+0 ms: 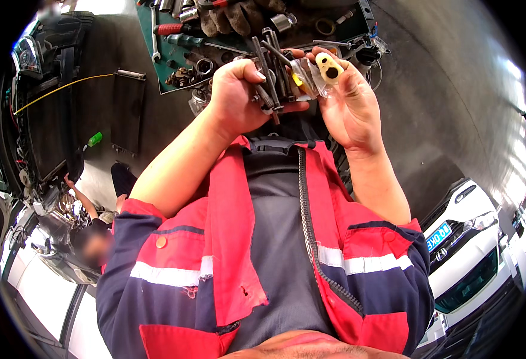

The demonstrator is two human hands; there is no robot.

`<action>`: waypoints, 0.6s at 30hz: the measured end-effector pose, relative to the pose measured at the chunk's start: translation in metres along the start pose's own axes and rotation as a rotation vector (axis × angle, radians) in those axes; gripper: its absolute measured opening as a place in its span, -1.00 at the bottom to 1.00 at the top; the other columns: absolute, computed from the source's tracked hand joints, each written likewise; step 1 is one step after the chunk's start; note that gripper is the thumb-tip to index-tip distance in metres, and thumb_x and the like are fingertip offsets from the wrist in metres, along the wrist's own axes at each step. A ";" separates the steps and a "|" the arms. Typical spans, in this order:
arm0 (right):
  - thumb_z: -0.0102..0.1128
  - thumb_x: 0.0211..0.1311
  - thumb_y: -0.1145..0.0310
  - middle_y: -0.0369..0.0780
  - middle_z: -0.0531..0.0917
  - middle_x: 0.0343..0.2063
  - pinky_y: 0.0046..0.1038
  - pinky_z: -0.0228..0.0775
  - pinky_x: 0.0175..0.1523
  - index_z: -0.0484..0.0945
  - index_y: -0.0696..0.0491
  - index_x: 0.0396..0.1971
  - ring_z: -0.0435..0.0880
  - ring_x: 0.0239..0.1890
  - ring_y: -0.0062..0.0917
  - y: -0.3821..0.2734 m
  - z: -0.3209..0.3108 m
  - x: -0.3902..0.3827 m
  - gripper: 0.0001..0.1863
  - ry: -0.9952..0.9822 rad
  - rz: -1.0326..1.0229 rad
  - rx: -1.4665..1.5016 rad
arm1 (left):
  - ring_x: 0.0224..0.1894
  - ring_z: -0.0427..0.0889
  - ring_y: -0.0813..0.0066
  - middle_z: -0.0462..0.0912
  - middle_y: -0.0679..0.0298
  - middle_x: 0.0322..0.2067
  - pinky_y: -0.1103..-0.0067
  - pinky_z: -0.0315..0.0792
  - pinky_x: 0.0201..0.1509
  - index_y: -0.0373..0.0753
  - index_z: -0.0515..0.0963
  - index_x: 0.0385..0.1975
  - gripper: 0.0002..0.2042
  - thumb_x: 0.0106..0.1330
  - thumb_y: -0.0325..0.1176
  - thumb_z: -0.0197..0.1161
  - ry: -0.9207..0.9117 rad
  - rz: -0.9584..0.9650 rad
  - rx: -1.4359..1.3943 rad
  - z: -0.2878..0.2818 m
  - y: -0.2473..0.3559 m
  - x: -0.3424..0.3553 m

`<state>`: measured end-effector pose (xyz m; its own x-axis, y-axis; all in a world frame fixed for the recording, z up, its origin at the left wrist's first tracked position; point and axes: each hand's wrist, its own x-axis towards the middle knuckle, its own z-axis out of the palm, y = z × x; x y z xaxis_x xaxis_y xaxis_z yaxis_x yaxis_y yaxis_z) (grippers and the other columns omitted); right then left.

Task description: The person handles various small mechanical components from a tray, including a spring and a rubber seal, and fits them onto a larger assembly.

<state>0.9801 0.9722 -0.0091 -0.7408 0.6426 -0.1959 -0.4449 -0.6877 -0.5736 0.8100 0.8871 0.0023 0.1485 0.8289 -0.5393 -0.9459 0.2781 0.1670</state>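
I judge the step in hand as a handful of loose parts being gathered and looked over, with the 2 hands brought side by side in front of the near edge of the worktop. My left hand is closed around a bunch of long bolts; the thumb lies along them and the fingers curl beneath, and the shanks point away from me at slightly differing angles. I can't count them surely, since they overlap. My right hand grips a cream-coloured piece with 2 dark holes between thumb and fingers, the holes facing up toward me. A clear plastic bag sits just left of that piece, between the 2 hands; whether the right fingers pinch it or it only rests there, I can't tell. The bolts lie within the left grip, tilted, their far ends reaching in view over the worktop's near edge. As I read it, the next move calls for a firm left hold, because a loose bunch like this could shed a bolt, and a light right pinch so that the bag doesn't slip. Beyond the hands, a pile of small hardware lies by the worktop's near left corner, a wrench runs along its left edge, and work gloves lie farther back.
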 end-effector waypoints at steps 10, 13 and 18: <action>-0.07 0.48 0.25 -0.01 0.53 0.05 -0.29 0.28 0.27 0.40 0.17 -0.01 0.51 0.12 -0.36 0.002 0.002 -0.004 -0.69 0.016 -0.041 0.070 | 0.15 0.51 0.05 0.48 0.05 0.16 -0.01 0.40 0.17 -0.38 0.34 0.20 -0.33 -0.05 -0.31 -0.07 -0.061 -0.026 0.006 -0.005 0.000 0.001; -0.10 0.49 0.25 -0.09 0.57 -0.04 -0.33 0.34 0.21 0.40 0.17 -0.03 0.54 0.04 -0.41 0.011 -0.009 -0.004 -0.71 0.161 -0.051 0.030 | 0.13 0.53 0.07 0.49 0.02 0.14 0.00 0.42 0.15 -0.37 0.36 0.17 -0.37 -0.03 -0.33 -0.09 -0.042 -0.006 0.035 -0.011 -0.004 0.010; -0.08 0.49 0.23 -0.18 0.59 -0.17 -0.41 0.45 0.05 0.41 0.16 -0.11 0.59 -0.11 -0.47 0.017 -0.028 0.005 -0.72 0.342 -0.046 0.026 | 0.05 0.57 0.01 0.51 -0.05 0.09 0.01 0.44 0.13 -0.41 0.34 0.17 -0.39 0.02 -0.34 -0.12 -0.003 0.039 0.121 -0.028 -0.012 0.035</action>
<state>0.9830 0.9726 -0.0421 -0.5098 0.7460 -0.4286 -0.4899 -0.6612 -0.5681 0.8185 0.8988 -0.0414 0.1130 0.8417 -0.5280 -0.9092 0.3019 0.2867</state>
